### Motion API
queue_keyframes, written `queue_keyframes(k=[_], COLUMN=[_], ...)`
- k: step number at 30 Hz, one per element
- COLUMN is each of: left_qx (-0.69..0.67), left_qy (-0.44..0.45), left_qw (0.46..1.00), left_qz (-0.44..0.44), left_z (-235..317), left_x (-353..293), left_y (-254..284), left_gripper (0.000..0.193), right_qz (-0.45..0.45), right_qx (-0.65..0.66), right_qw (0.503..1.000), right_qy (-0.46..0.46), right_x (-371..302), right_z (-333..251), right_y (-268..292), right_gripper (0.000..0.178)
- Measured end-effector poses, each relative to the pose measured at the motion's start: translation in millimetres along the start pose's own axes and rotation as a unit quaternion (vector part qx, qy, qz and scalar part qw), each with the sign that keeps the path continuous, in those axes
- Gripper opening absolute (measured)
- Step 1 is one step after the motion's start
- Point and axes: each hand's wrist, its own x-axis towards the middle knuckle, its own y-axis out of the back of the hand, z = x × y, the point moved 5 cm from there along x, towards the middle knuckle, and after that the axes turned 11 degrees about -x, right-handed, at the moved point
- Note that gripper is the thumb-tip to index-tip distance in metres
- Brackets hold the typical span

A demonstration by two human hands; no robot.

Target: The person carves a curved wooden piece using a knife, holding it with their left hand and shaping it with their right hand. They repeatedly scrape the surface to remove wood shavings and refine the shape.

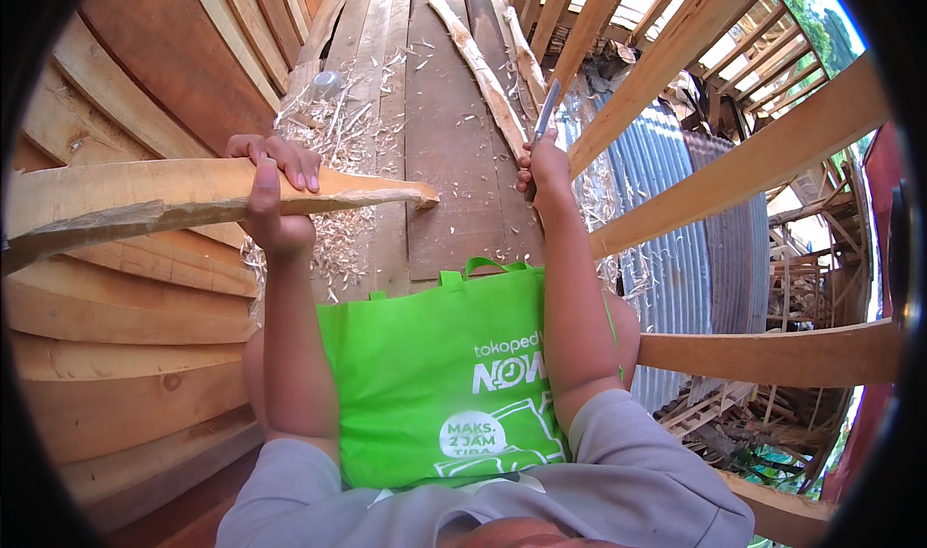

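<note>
A long, pale piece of wood (145,196) reaches in from the left edge, its bark-edged side rough and its right end tapering to a thin, carved tip. Around it, near the narrowing part, my left hand (278,186) is closed, thumb on the near side and fingers over the top. Off to the right, apart from the wood, my right hand (547,168) grips a knife (547,109), its grey blade pointing up and away from me. The knife's handle is mostly hidden in my fist. A green shopping bag (406,384) with white print lies across my lap.
Wood shavings (333,244) litter the plank floor (449,162). Two peeled sticks (480,70) lie ahead, beside a clear cup (326,84). A plank wall (145,355) stands close on the left. At right, wooden rails (763,355) front corrugated metal sheets (657,162).
</note>
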Motion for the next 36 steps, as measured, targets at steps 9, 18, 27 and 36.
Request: queue_keyframes(k=[9,18,27,36], left_qx=[0.025,0.074,0.084,0.193], left_qy=[-0.033,-0.124,-0.134,-0.103], left_qw=[0.996,0.966,0.955,0.929], left_qz=[0.077,0.212,0.250,0.299], left_z=[3,2,2,10], left_x=[-3,-9,-10,-15], left_y=[8,10,2,-5], left_gripper=[0.019,0.017,0.018,0.036], right_qz=[-0.290,-0.182,-0.074,-0.091], right_qx=[-0.216,-0.345,-0.349,-0.350], right_qw=[0.929,0.916,0.920,0.910], right_qy=[0.083,0.092,0.161,0.203], right_x=[-60,-74,-35,-80], right_z=[36,72,92,54], right_y=[-101,-138,-136,-142], right_gripper=[0.032,0.065,0.058,0.056])
